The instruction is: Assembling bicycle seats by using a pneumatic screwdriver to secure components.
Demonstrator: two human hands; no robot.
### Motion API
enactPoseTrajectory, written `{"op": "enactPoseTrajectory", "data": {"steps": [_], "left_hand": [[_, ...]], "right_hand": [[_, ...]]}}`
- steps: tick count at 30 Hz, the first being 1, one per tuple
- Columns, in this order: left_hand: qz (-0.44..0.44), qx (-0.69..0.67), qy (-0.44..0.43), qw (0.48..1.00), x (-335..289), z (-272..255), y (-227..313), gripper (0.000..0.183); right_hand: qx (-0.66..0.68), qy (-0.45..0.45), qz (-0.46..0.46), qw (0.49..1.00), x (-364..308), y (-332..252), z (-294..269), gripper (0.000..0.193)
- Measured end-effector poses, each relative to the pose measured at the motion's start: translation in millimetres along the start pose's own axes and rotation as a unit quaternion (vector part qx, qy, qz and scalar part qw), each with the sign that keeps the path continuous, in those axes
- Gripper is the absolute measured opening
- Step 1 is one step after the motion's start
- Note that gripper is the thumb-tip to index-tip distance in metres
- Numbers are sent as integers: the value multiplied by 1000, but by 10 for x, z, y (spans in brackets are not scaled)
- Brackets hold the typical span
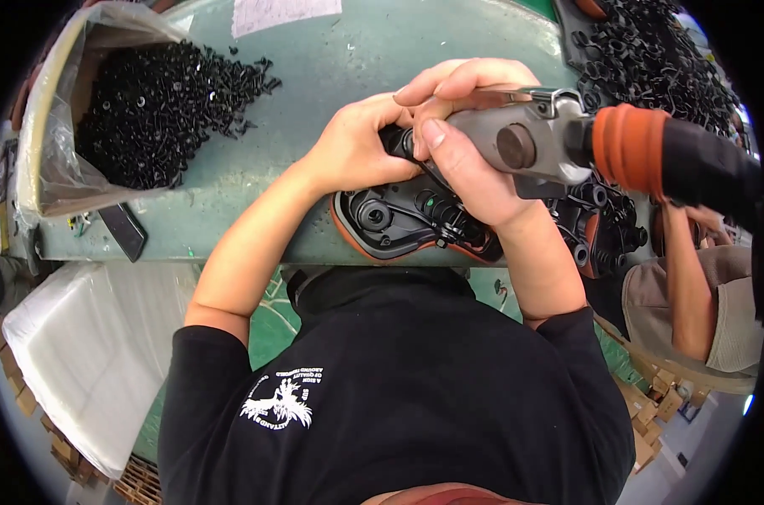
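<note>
A bicycle saddle (pixel 403 227) lies upside down at the table's near edge, with an orange-brown rim and black springs and rails showing. My right hand (pixel 474 160) is closed around a grey metal air tool (pixel 529 139), which points left. An orange collar (pixel 626 151) joins its rear to a thick black hose (pixel 710 160). Just left of the tool's front end, my left hand (pixel 356 143) is curled with thumb and fingers around a black part (pixel 396 141) above the saddle. The fingers hide most of that part and the tool's tip.
At the left, a plastic-lined box (pixel 32 160) spills black screws (pixel 159 109) onto the green table (pixel 314 59). A dark flat device (pixel 123 231) lies nearby. Black ring clamps (pixel 660 67) are heaped far right. More saddle parts (pixel 584 227) lie beside another person's arm (pixel 689 286).
</note>
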State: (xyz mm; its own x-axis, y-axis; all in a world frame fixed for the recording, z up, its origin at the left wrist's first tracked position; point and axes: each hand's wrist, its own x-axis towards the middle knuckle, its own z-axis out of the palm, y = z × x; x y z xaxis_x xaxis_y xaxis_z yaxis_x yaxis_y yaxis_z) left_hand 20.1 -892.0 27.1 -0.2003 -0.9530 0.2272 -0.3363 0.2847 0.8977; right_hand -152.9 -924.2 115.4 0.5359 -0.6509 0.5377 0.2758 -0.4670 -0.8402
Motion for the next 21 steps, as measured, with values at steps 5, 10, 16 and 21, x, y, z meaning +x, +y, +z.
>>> {"op": "enactPoseTrajectory", "data": {"steps": [5,10,16,21], "left_hand": [[76,15,-21,997,21,-374,-9,41],[-38,-12,-17,999,949,-1348,1,34],[184,216,289,915,1945,-909,-12,72],[196,118,-293,928,839,477,596,103]], "right_hand": [[77,56,-62,994,-169,-630,-248,33],[68,145,-110,981,-506,-1111,-530,26],[96,165,-72,979,-616,-1133,-579,28],[98,227,-58,967,-792,-1295,-633,28]]}}
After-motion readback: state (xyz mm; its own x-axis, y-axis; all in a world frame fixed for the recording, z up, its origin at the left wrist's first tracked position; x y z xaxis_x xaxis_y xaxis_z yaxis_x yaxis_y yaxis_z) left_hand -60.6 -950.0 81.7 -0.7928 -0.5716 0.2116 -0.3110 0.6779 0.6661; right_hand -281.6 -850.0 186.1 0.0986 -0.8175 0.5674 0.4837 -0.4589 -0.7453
